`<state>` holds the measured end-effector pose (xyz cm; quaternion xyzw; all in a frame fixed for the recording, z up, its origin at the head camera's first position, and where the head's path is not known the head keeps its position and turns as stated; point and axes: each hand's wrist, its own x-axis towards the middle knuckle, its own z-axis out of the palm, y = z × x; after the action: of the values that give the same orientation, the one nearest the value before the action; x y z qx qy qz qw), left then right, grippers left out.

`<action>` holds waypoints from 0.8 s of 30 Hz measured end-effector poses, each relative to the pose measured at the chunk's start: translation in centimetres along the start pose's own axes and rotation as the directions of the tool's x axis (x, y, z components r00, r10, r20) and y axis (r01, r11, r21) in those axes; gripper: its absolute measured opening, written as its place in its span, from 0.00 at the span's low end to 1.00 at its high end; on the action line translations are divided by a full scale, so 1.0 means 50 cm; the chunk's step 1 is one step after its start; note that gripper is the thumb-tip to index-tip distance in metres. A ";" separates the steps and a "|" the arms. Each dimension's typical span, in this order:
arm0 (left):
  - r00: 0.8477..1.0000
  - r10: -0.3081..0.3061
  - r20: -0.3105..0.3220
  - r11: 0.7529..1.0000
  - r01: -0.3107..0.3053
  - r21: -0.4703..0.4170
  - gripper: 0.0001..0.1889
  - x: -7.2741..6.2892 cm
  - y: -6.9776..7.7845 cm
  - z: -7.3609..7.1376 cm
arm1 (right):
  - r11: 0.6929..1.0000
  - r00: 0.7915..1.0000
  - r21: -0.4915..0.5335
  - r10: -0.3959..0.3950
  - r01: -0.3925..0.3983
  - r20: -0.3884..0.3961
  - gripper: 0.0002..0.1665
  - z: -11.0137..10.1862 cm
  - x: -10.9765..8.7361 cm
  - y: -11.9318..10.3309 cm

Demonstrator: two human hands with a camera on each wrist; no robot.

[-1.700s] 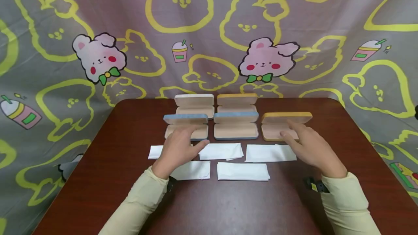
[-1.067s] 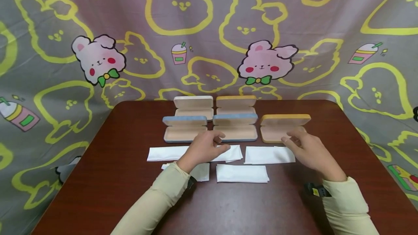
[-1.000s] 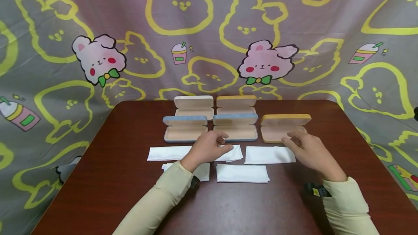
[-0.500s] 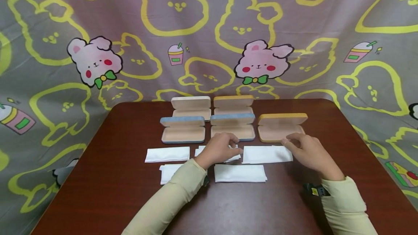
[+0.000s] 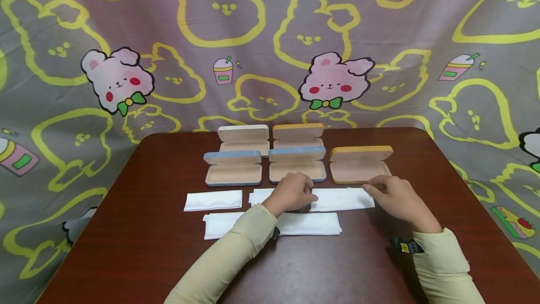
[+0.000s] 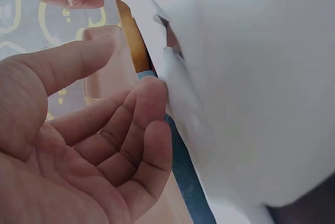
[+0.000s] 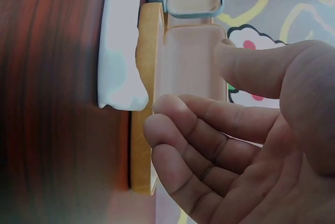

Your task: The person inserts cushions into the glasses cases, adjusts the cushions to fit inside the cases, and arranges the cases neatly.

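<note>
My left hand [image 5: 291, 192] hovers palm-inward over the gap between two folded white cloths, the middle one [image 5: 259, 196] and the right one [image 5: 343, 199]. Its fingers are loosely bent and nothing lies between them and the thumb. In the left wrist view the fingertips overlap the edge of a white cloth [image 6: 251, 77]. My right hand [image 5: 394, 198] hangs at the right end of the right cloth, in front of an opened yellow glasses case [image 5: 358, 172]. Its fingers curve loosely around nothing, as the right wrist view also shows.
Two blue glasses cases, left [image 5: 234, 173] and middle [image 5: 295, 171], stand opened beside the yellow one. Behind them are a white case [image 5: 243, 133] and another yellow case [image 5: 298, 131]. Two more cloths, left [image 5: 217, 226] and right [image 5: 314, 224], lie in front; one [image 5: 213, 200] lies far left.
My left hand has moved right, from before the left blue case to the cloths near the middle blue case. My right hand has drawn back slightly from the yellow case. The cases and cloths keep their places.
</note>
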<state>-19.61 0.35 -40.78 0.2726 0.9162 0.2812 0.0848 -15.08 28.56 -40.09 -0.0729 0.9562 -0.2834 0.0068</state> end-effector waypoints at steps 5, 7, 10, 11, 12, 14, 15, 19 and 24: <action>1.000 -0.013 -0.002 0.999 0.013 0.040 0.09 0.008 0.001 0.008 | 1.000 0.999 -0.010 0.029 -0.029 0.033 0.16 0.003 0.000 0.006; 1.000 -0.023 0.006 0.998 0.023 0.061 0.10 0.012 0.003 0.012 | 0.999 0.998 -0.013 0.048 -0.048 0.044 0.16 0.004 0.000 0.008; 0.999 -0.034 0.004 0.994 0.034 0.103 0.10 0.017 0.007 0.016 | 0.997 0.996 -0.019 0.076 -0.076 0.051 0.16 0.005 -0.001 0.012; 0.999 -0.037 0.003 0.992 0.037 0.117 0.11 0.019 0.009 0.018 | 0.996 0.995 -0.022 0.087 -0.086 0.054 0.16 0.006 -0.001 0.014; 0.999 -0.042 0.001 0.990 0.041 0.132 0.11 0.021 0.010 0.019 | 0.995 0.993 -0.024 0.100 -0.099 0.059 0.16 0.006 -0.001 0.015; 0.999 -0.051 -0.001 0.987 0.050 0.153 0.09 0.025 0.013 0.021 | 0.992 0.989 -0.023 0.128 -0.127 0.075 0.16 0.008 -0.001 0.019; 0.998 -0.057 0.006 0.986 0.055 0.158 0.09 0.027 0.013 0.022 | 0.990 0.986 -0.019 0.141 -0.140 0.083 0.16 0.010 -0.001 0.020; 0.996 -0.082 0.019 0.982 0.078 0.173 0.16 0.034 0.016 0.027 | 0.982 0.977 0.004 0.190 -0.191 0.095 0.14 0.020 -0.001 0.025; 0.994 -0.104 0.033 0.978 0.096 0.187 0.20 0.042 0.021 0.032 | 0.976 0.974 0.011 0.215 -0.216 0.075 0.16 0.028 0.001 0.029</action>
<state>-20.43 2.97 -41.51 0.2388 0.9490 0.1840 0.0926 -15.26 28.99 -42.05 0.0208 0.9548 -0.2873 0.0733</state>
